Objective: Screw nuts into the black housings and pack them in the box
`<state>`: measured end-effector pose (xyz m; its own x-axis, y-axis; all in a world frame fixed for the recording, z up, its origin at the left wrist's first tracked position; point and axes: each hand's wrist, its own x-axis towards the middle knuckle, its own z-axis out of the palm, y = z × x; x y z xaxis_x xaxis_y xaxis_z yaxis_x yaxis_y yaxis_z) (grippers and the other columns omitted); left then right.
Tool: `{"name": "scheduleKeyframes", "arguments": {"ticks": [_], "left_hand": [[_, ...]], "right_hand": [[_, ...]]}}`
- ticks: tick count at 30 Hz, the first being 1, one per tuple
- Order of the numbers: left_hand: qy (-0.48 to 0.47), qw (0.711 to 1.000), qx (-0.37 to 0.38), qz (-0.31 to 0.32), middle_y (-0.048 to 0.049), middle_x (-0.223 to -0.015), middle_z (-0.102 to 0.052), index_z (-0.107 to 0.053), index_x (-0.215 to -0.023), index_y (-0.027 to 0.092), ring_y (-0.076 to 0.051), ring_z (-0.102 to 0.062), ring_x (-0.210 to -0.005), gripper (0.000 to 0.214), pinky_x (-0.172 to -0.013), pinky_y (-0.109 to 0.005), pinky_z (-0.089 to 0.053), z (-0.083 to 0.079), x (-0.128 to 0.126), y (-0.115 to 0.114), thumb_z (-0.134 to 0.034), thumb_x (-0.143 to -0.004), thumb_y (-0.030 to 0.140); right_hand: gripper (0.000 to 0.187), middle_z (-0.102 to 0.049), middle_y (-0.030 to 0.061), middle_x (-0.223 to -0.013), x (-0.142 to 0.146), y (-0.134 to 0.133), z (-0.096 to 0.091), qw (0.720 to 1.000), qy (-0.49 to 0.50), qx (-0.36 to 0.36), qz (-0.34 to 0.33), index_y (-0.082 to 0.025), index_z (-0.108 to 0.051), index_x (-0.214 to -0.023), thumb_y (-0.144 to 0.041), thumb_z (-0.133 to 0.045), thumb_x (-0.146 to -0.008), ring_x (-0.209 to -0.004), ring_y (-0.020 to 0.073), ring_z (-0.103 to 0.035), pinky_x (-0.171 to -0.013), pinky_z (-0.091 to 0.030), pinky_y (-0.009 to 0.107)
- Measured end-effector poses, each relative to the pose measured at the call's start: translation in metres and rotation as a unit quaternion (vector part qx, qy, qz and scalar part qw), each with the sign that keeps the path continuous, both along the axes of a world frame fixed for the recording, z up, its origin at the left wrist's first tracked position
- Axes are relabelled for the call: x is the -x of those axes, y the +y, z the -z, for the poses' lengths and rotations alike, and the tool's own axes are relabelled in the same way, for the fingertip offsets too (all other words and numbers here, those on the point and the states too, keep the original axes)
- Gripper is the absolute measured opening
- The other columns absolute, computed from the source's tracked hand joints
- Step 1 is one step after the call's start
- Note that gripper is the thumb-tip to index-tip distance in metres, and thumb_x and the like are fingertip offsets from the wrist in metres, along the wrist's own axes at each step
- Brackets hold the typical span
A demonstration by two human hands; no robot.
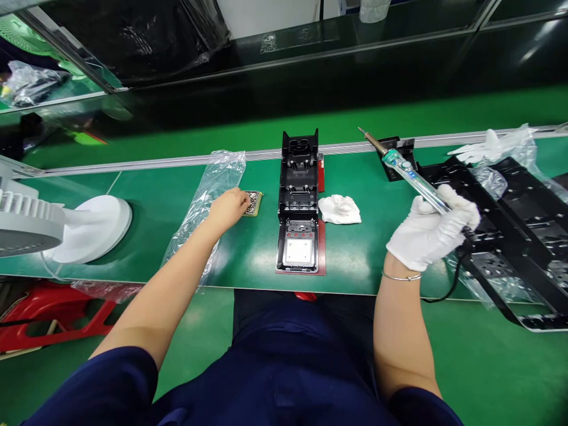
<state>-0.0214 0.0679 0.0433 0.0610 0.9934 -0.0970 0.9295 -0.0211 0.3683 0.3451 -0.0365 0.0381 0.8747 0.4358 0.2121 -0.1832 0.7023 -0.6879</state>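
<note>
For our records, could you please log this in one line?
left hand: at parts tray | right hand: holding soldering iron | black housing: between hands

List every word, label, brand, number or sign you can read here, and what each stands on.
No text can be read.
Soldering iron in the right hand: any marking is too small to read.
Pale speckled patch beyond the green bench: too blurred to tell whether it is print.

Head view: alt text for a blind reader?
A white-gloved right hand holds a teal-collared soldering iron; the bare left hand is at a small yellow-edged tray of silvery pieces. Between them on a green table is a long black housing.
</note>
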Motion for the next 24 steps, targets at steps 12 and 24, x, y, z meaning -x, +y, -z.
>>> {"name": "scheduleKeyframes", "arguments": {"ticks": [12,24], "left_hand": [[-0.27,0.961,-0.041,0.043,-0.0052,-0.089,-0.071,-0.064,-0.098,0.016,-0.011,-0.066,-0.08,0.029,-0.079,-0.026,-0.057,-0.009,-0.052,-0.066,-0.058,-0.084,0.041],[0.124,0.968,-0.13,0.173,-0.012,-0.104,-0.067,-0.07,-0.087,0.017,-0.022,-0.054,-0.094,0.029,-0.076,-0.036,-0.037,0.016,-0.095,-0.074,-0.043,-0.096,0.025]], "right_hand": [[0.052,-0.059,0.0017,-0.098,0.003,0.0,-0.002,1.0,-0.003,-0.013,0.021,-0.012,-0.029,-0.1,-0.051,-0.06,-0.086,-0.072,-0.0025,-0.055,-0.067,-0.056,0.013],[0.05,-0.059,0.0012,-0.099,0.004,0.001,-0.001,0.999,0.007,-0.027,0.016,-0.01,-0.03,-0.099,-0.05,-0.057,-0.088,-0.07,-0.0023,-0.056,-0.068,-0.055,0.014]]}}
